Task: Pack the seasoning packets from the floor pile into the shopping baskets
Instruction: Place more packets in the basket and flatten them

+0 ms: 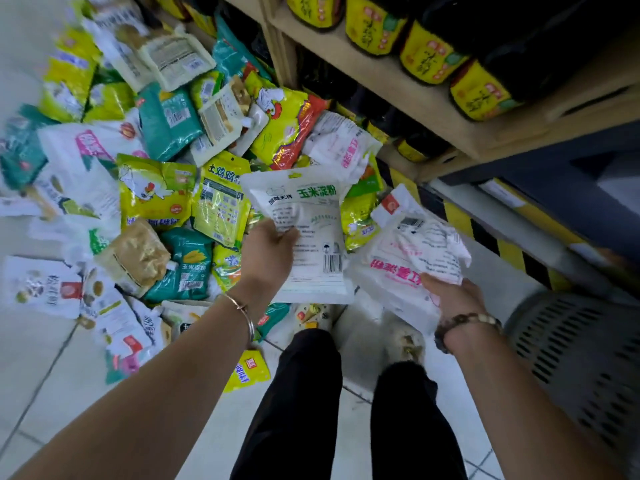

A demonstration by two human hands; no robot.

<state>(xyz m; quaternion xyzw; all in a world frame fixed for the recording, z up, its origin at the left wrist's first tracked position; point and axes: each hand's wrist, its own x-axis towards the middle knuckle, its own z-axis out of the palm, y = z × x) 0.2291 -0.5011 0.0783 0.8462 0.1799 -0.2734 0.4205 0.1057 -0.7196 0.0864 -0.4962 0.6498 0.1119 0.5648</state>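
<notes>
A pile of seasoning packets [156, 161] in yellow, teal and white covers the floor ahead and to the left. My left hand [270, 251] grips a white packet with green lettering [304, 233], lifted above the pile's near edge. My right hand [450, 296] holds a white packet with pink lettering [405, 258] from below, thumb on its face. A grey perforated shopping basket [571, 358] stands on the floor at the right, just beyond my right wrist.
A wooden shelf unit [398, 84] with dark bottles bearing yellow labels [429, 53] runs along the right. A black-and-yellow striped strip [485, 230] marks its base. My legs in dark trousers [304, 410] stand on pale floor tiles [52, 375].
</notes>
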